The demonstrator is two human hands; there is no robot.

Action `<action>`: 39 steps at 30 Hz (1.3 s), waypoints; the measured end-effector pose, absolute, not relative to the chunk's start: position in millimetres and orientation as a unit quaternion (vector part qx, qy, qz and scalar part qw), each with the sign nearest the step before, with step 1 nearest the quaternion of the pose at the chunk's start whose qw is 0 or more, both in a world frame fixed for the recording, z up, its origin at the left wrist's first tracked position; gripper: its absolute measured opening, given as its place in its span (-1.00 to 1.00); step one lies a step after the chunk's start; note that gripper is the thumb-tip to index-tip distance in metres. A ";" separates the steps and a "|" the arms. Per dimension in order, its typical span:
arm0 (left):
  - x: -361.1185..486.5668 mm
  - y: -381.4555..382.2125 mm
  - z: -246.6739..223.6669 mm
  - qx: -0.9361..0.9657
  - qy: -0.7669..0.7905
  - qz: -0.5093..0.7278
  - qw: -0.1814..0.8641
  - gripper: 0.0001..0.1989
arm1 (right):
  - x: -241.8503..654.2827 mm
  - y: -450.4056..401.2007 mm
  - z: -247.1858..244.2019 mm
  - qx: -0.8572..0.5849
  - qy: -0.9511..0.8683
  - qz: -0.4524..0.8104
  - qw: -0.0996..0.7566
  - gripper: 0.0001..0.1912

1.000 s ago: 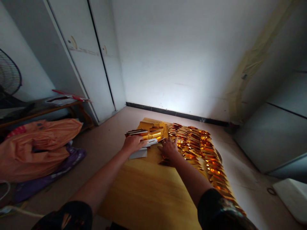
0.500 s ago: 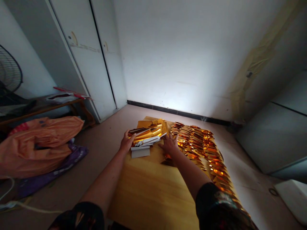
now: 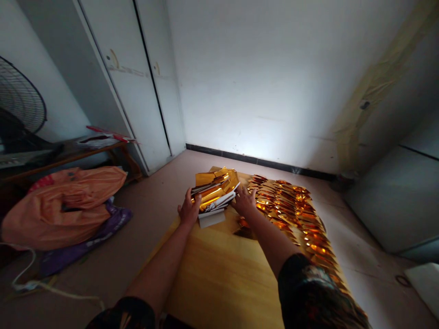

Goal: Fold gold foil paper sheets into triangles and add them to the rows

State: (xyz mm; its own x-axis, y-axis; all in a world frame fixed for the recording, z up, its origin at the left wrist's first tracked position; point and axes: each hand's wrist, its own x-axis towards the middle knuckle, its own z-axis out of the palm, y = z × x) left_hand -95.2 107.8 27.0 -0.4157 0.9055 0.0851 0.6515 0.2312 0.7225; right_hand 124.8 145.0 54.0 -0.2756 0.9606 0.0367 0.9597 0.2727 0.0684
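Nearest, past the bare wood of the surface (image 3: 222,274), a pale card flap (image 3: 211,220) juts from the loose gold foil pile (image 3: 213,194). The person's left hand (image 3: 189,212) meets its left end, fingers apart; the right hand (image 3: 244,202), fingers also spread, is at its right edge. The sheets look light, slippery and easily creased, best cupped at both ends, clear of the folded gold pieces (image 3: 279,201) extending beyond.
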 end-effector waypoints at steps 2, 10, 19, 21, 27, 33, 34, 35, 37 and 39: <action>-95.8 105.9 23.2 0.512 0.759 0.368 0.163 -0.40 | 125.7 141.4 61.0 0.603 0.796 0.042 0.012 -0.44; -98.3 111.7 42.3 0.541 0.761 0.358 -0.022 -0.70 | 127.6 69.9 97.8 0.572 0.816 0.063 -0.049 -0.65; -97.8 131.6 67.8 0.680 0.696 0.214 -0.085 -0.78 | 160.1 -32.7 35.9 0.422 0.892 0.041 -0.159 -0.82; -101.1 135.7 66.7 0.689 0.685 0.214 -0.101 -0.71 | 170.0 -42.1 18.9 0.419 0.888 0.048 -0.181 -0.85; -105.2 141.7 71.3 0.691 0.685 0.195 -0.122 -0.65 | 184.3 -56.1 -3.8 0.419 0.880 0.055 -0.216 -0.85; -104.5 137.5 82.4 0.676 0.698 0.197 -0.128 -0.66 | 182.5 -59.7 -2.2 0.417 0.877 0.062 -0.230 -0.82; -104.6 136.2 84.4 0.673 0.699 0.203 -0.131 -0.67 | 181.7 -60.2 -0.8 0.418 0.876 0.062 -0.232 -0.83; -104.8 134.7 86.9 0.669 0.700 0.212 -0.134 -0.68 | 180.9 -60.8 0.8 0.416 0.877 0.062 -0.232 -0.84; -105.5 131.9 93.9 0.656 0.701 0.239 -0.145 -0.68 | 179.4 -62.2 5.2 0.416 0.879 0.058 -0.226 -0.86; -106.3 129.2 103.9 0.637 0.705 0.277 -0.147 -0.68 | 178.4 -63.5 10.2 0.423 0.879 0.049 -0.216 -0.87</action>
